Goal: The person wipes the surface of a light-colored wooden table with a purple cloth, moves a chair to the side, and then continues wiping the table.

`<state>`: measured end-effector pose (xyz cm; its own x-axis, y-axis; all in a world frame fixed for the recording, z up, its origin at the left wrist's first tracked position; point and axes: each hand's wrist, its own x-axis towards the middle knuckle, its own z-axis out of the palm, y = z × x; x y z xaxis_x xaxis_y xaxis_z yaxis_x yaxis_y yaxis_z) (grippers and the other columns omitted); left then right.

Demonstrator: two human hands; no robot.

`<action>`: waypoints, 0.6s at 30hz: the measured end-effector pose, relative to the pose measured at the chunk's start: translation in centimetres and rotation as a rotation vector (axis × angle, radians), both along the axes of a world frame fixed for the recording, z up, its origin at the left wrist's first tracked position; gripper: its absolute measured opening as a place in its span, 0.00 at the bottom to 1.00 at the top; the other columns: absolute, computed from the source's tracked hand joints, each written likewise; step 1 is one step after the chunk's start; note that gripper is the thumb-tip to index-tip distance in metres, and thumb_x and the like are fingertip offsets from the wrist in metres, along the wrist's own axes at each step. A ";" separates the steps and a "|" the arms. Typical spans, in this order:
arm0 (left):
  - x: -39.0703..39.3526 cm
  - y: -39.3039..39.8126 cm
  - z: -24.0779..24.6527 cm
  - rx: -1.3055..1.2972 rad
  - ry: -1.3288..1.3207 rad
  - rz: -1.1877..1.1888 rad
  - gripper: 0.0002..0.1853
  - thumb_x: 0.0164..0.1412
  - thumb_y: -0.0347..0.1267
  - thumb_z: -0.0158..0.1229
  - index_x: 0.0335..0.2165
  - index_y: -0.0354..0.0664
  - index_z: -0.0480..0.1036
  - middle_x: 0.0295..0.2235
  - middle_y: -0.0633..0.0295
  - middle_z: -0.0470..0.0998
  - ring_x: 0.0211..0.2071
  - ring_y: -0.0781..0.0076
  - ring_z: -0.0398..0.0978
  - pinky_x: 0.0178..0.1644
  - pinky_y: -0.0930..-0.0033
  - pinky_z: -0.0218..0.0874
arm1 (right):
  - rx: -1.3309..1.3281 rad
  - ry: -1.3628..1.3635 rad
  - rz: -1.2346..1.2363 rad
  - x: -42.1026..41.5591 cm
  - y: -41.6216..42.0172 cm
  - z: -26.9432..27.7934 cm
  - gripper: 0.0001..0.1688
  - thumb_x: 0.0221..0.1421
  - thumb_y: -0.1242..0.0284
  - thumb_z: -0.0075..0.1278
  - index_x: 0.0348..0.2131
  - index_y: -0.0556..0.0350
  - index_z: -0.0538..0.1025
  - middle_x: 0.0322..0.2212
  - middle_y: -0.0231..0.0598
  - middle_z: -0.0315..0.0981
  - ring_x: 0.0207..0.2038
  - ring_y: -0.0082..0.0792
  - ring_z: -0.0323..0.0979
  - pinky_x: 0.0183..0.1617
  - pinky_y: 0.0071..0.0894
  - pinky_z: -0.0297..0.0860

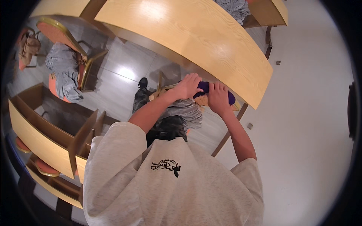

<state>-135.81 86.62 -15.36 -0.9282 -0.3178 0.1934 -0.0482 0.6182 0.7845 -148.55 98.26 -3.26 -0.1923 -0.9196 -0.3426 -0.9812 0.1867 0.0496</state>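
A dark purple cloth [231, 98] lies bunched along the top of an upholstered chair back [204, 101], just beside the near edge of a curved wooden table. My left hand [189, 86] grips the cloth at its left part, thumb showing below. Close to its right end, my right hand [218, 96] is closed over the same cloth with the fingers bent across it. Beneath my forearms, grey crumpled fabric [188, 111] rests over the chair by my legs.
The light wooden table [186, 36] curves across the top. At left stand orange chairs [58, 31], one bearing grey fabric [63, 67]. Open wooden desk shelving [42, 121] fills the lower left. A white wall [299, 113] rises at right. More grey fabric [234, 10] sits at the top.
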 end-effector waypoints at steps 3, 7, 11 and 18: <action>1.0 0.4 -2.7 0.161 0.124 0.114 0.25 0.53 0.36 0.62 0.45 0.36 0.63 0.41 0.48 0.66 0.46 0.46 0.64 0.52 0.51 0.55 | 0.166 -0.040 0.115 0.5 -3.3 -0.6 0.24 0.51 0.70 0.52 0.45 0.66 0.66 0.38 0.51 0.64 0.44 0.49 0.64 0.48 0.44 0.61; 1.7 1.9 -6.9 0.371 0.236 0.230 0.26 0.52 0.32 0.60 0.47 0.34 0.61 0.45 0.42 0.65 0.48 0.38 0.63 0.54 0.46 0.54 | 0.213 -0.109 0.276 0.8 -5.6 -2.5 0.22 0.50 0.72 0.51 0.42 0.67 0.66 0.37 0.52 0.64 0.43 0.49 0.65 0.47 0.44 0.65; 3.1 3.4 -12.2 0.448 0.313 0.298 0.28 0.50 0.28 0.57 0.50 0.31 0.60 0.49 0.39 0.63 0.52 0.34 0.60 0.60 0.45 0.51 | 0.346 -0.125 0.414 2.8 -9.1 -4.9 0.20 0.50 0.70 0.51 0.40 0.67 0.67 0.36 0.51 0.66 0.41 0.48 0.69 0.42 0.41 0.70; 4.7 4.9 -18.1 0.424 0.162 0.238 0.26 0.49 0.28 0.58 0.47 0.33 0.62 0.46 0.47 0.65 0.52 0.45 0.61 0.60 0.50 0.51 | 0.734 0.051 0.424 7.0 -11.2 -11.9 0.22 0.51 0.68 0.53 0.41 0.68 0.69 0.39 0.53 0.71 0.42 0.48 0.73 0.43 0.36 0.73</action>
